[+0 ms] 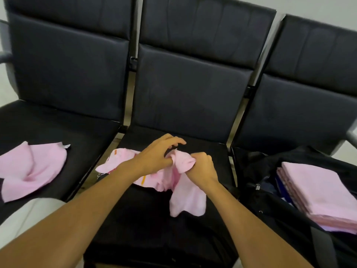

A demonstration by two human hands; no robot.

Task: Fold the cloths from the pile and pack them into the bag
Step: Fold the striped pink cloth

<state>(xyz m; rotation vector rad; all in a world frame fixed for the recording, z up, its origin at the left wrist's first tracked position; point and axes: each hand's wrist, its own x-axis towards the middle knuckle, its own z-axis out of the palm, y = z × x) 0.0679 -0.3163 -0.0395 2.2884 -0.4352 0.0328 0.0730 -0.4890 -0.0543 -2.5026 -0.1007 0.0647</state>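
A crumpled pink cloth (pixel 185 198) lies on the middle black seat (pixel 154 225). My right hand (pixel 201 167) grips a bunched part of it near its top edge. My left hand (pixel 158 153) hovers just left of that spot, fingers loosely curved above the cloth, holding nothing that I can make out. On the left seat lies the pile of loose pink cloth (pixel 32 171). On the right seat a black bag (pixel 270 200) stands open with a neat stack of folded pink cloths (pixel 316 192) inside.
Three black padded seats in a row share metal frames, with backrests (pixel 189 89) rising behind. A metal armrest (pixel 350 137) sticks out at the far right. A light-coloured trouser leg (pixel 29 215) shows at the lower left.
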